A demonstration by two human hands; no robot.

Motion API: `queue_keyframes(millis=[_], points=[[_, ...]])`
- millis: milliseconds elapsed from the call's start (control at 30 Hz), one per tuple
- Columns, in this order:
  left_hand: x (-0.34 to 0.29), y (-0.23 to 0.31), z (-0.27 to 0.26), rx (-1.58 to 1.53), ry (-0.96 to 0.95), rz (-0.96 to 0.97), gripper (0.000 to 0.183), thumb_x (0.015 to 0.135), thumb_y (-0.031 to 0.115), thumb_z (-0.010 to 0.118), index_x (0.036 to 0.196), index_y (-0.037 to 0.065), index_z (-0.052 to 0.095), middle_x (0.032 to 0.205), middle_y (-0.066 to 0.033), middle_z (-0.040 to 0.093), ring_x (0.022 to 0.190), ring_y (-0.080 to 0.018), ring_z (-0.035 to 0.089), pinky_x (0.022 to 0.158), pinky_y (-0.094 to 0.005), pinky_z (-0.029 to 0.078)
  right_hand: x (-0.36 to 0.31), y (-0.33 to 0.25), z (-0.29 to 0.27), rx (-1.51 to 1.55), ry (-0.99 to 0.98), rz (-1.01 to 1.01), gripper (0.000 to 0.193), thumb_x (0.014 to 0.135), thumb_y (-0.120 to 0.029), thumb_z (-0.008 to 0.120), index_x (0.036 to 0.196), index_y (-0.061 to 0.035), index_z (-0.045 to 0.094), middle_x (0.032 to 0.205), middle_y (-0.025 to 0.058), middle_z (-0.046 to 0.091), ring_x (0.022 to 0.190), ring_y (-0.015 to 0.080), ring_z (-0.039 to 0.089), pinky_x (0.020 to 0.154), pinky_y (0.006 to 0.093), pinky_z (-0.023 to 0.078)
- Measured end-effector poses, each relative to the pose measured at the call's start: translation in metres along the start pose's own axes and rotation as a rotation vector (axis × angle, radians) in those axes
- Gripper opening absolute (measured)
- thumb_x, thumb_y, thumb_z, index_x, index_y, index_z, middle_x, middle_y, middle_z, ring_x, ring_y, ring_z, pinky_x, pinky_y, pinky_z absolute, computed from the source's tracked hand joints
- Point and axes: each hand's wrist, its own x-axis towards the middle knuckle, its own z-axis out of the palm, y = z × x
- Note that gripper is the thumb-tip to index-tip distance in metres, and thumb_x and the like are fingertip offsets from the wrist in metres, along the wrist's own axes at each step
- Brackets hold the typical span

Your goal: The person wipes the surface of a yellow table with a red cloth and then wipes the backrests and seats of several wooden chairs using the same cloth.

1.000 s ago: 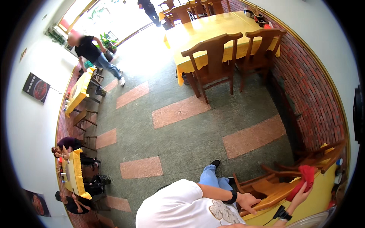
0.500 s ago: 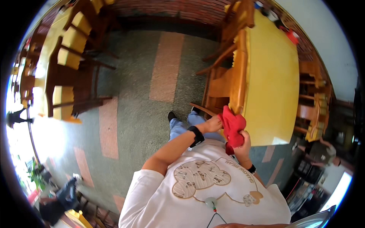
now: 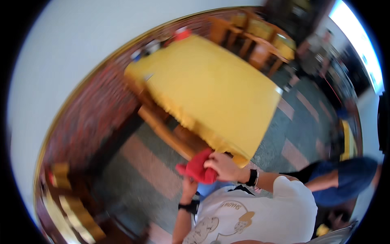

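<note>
While the left hand (image 3: 189, 187) reaches forward, right hand (image 3: 226, 167) angled inward, fingers (image 3: 211, 162) gripping red cloth (image 3: 198, 167)

there are two hands (image 3: 225, 166), one red cloth (image 3: 199, 166), two black wristbands (image 3: 188, 207), one large yellow-covered table (image 3: 211, 85) and one red item (image 3: 182, 33) at its far edge; two other people (image 3: 316, 51) show at right; blurred chairs (image 3: 164, 132) defy counting.

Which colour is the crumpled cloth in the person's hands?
The crumpled cloth is red, seen best in the head view.
</note>
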Motion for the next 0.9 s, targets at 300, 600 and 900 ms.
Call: queue_keyframes(millis=[300,600,900], points=[[0.148,0.204,-0.061,1.383,-0.270,0.664,0.072,0.077,0.023,0.078,0.140,0.008,0.048,0.136,-0.0138,0.050,0.129,-0.0340,0.044,0.113,-0.0532,0.029,0.023,-0.029,-0.014,-0.133,0.034,0.256,0.068,0.081,-0.010,0.063,0.145,-0.0243,0.044,0.144,0.0183,0.041,0.114,0.0373,0.054,0.094,0.0453,0.046],[0.242,0.179,-0.076,1.198,-1.061,0.757,0.054,0.065,0.025,0.085,0.112,0.010,0.062,0.098,-0.0092,0.066,0.094,-0.0312,0.064,0.084,-0.0441,0.048,0.003,-0.044,0.013,-0.335,0.130,0.516,0.058,0.079,-0.007,0.062,0.134,-0.0147,0.048,0.121,0.0118,0.056,0.108,0.0314,0.058,0.089,0.0414,0.049],[0.290,0.184,-0.097,1.208,-1.254,0.840,0.051,0.070,0.037,0.084,0.106,0.009,0.062,0.089,-0.0081,0.065,0.082,-0.0297,0.064,0.071,-0.0407,0.050,0.013,-0.097,0.053,-0.356,0.475,0.954,0.074,0.071,-0.004,0.070,0.141,-0.0109,0.045,0.130,0.0164,0.051,0.122,0.0366,0.051,0.102,0.0452,0.044]])
